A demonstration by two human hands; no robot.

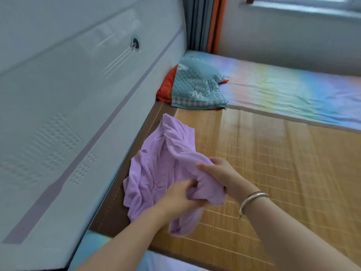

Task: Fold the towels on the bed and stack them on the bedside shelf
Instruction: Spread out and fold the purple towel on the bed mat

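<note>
1. Nearest, two bare forearms reach in from the bottom edge; the right one wears a bangle (252,200) at the wrist.
2. The left hand (176,198) has its fingers curled into the lilac towel (166,163), pinching a bunched fold at the towel's near end.
3. The right hand (218,173) also grasps the same towel, fingers wrapped over a raised ridge of cloth just beyond and to the right of the left hand.
4. The towel is crumpled, not folded. It lies on the left part of the bamboo mat (283,163), its near end lifted by both hands and its far corner trailing toward the headboard side, over the mat's brown border (109,208).
5. The mat covers the bed; a rainbow-tinted sheet (293,90) shows beyond its far edge.
6. At the far left of the bed, a teal quilted pillow (195,85) rests on an orange-red one (168,85), against the pale padded headboard (68,94).
7. Farthest, grey and orange curtains (207,22) hang in the corner beside a window ledge (302,8).
</note>
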